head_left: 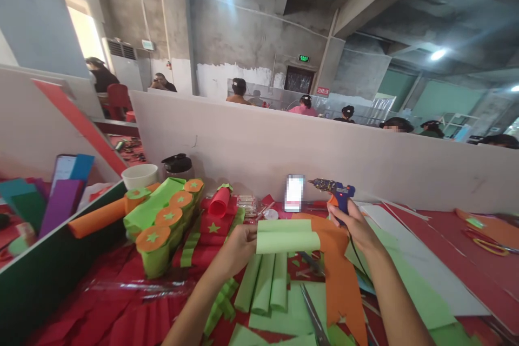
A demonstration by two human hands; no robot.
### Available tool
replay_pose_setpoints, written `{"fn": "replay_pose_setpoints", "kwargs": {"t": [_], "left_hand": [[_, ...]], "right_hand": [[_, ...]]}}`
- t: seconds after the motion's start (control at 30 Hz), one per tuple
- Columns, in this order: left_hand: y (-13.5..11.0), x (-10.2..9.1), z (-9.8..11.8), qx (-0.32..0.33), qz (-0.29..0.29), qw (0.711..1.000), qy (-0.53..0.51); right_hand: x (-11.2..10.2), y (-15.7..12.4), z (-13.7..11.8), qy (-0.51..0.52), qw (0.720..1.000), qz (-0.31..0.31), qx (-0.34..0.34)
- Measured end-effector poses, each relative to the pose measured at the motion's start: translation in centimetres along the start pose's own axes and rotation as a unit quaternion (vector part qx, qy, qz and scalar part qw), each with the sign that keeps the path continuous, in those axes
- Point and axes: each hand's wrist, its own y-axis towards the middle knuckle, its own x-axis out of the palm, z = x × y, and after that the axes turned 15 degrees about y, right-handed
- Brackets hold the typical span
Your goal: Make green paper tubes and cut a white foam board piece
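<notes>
My left hand [238, 251] is closed on the left end of a light green rolled paper [287, 241], raised above the table. To its right, my right hand [359, 221] grips a blue hot glue gun [344, 193], whose nozzle points left toward a lit phone [294, 193] against the partition. The nozzle is apart from the paper. Several light green paper tubes [265, 286] lie below my left hand. Orange paper [344, 286] with a star-shaped cutout spreads under my right hand, and scissors [311, 311] lie beside it.
Green and orange paper cylinders with stars [153, 238] stand at left, near red paper pieces [213, 227]. A white cup [140, 177] and a dark-lidded bottle [177, 165] are behind. A white partition [243, 146] bounds the table; several people sit beyond. Yellow-handled scissors [490, 246] lie right.
</notes>
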Motion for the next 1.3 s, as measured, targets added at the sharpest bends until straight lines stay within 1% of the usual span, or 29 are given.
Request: {"fn": "replay_pose_setpoints", "kwargs": {"t": [0.1,0.17,0.3,0.43,0.57,0.7,0.77,0.87,0.97,1.03,1.13,1.2,1.3], "left_hand": [[0.0,-0.1,-0.2,0.003,0.005,1.0,-0.004],[0.0,-0.1,-0.2,-0.003,0.005,1.0,-0.005],[0.1,0.0,-0.2,-0.002,0.004,1.0,-0.008],[0.3,0.2,-0.4,-0.001,0.0,1.0,-0.007],[0.4,0.6,-0.4,-0.003,0.002,1.0,-0.009],[0.4,0.9,-0.4,-0.02,-0.002,1.0,-0.023],[0.5,1.1,-0.4,-0.031,-0.01,0.999,-0.027],[0.5,1.3,-0.2,-0.037,-0.025,0.999,-0.025],[0.5,1.6,0.2,-0.041,-0.027,0.999,-0.008],[0.4,1.9,0.4,-0.047,-0.015,0.999,0.013],[0.3,2.2,0.1,-0.053,0.016,0.997,0.053],[0.2,2.3,-0.3,-0.056,0.038,0.994,0.08],[0.2,2.3,-0.9,-0.059,0.065,0.99,0.106]], "right_hand": [[-0.2,-2.3,-1.9,0.093,0.993,-0.03,0.059],[-0.5,-3.4,-2.7,0.117,0.99,-0.045,0.07],[-1.5,-4.6,-2.8,0.109,0.99,-0.058,0.072],[-1.9,-4.4,-2.3,0.089,0.991,-0.062,0.078],[-1.2,-3.9,-2.0,0.011,0.997,-0.06,0.057],[0.2,-3.8,-2.1,-0.071,0.994,-0.081,0.021],[0.9,-4.0,-2.2,-0.119,0.988,-0.092,0.014],[1.7,-4.5,-2.2,-0.214,0.972,-0.098,0.006],[2.3,-4.8,-1.9,-0.278,0.956,-0.09,-0.037],[2.8,-4.8,-1.9,-0.297,0.946,-0.107,-0.072],[3.7,-4.7,-2.3,-0.307,0.934,-0.154,-0.102],[4.3,-4.5,-2.6,-0.312,0.929,-0.167,-0.11],[4.7,-4.4,-2.9,-0.321,0.926,-0.174,-0.099]]}}
